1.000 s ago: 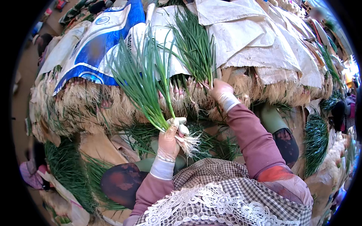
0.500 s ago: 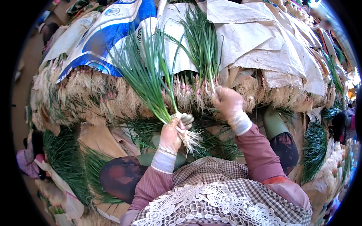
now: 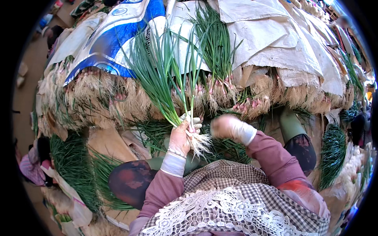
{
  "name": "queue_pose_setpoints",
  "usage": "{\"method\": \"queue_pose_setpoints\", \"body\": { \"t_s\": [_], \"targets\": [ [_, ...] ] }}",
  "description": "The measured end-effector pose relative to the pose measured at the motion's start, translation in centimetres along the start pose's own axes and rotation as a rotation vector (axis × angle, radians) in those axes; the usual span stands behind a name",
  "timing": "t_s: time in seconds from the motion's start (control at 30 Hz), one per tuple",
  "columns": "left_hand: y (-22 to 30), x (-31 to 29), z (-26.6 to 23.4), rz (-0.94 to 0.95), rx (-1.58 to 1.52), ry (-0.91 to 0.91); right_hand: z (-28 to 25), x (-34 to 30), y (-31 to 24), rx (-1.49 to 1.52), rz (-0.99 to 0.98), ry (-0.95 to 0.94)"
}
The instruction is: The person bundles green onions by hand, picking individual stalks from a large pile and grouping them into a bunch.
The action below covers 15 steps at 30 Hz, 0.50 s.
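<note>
Lowered toward the left hand (image 3: 179, 139), the right hand (image 3: 224, 126) is blurred; its finger state cannot be told. Left fingers clamp the onion bunch (image 3: 156, 87) before the pile (image 3: 92, 92), partly hiding its stems.

Leafy bunch (image 3: 161, 94) — deep green, its bases (image 3: 191, 128) pink-tinged white, its roots (image 3: 201, 144) cream. Heap (image 3: 98, 94): straw-coloured along the near edge; blue-and-white sack (image 3: 118, 41) toward the left corner, off-white sheets (image 3: 271, 47) toward the right. Clothing — brown-and-white checked cloth (image 3: 220, 173), white openwork lace (image 3: 212, 198), mauve sleeves (image 3: 273, 155).
</note>
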State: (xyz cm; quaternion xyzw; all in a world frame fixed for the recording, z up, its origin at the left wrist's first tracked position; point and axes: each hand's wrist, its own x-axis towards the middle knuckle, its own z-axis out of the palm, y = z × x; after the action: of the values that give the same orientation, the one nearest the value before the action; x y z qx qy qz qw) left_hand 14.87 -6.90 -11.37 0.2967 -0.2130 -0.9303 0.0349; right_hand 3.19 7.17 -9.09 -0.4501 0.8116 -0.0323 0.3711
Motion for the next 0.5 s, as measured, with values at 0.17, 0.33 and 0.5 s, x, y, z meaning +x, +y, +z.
{"method": "queue_pose_setpoints", "body": {
  "t_s": [0.17, 0.33, 0.5],
  "targets": [
    [0.3, -1.3, 2.4, -0.047, 0.122, -0.145, -4.9, 4.3, 2.2, 0.373, 0.477, 0.571],
    [1.5, -2.9, 3.6, 0.152, 0.162, -0.098, -4.2, 3.9, 1.7, 0.275, 0.272, 0.806],
    [-0.3, -0.5, 1.5, 0.036, 0.158, 0.055, 0.4, -0.3, -2.7, 0.210, -0.147, 0.685]
  ]
}}
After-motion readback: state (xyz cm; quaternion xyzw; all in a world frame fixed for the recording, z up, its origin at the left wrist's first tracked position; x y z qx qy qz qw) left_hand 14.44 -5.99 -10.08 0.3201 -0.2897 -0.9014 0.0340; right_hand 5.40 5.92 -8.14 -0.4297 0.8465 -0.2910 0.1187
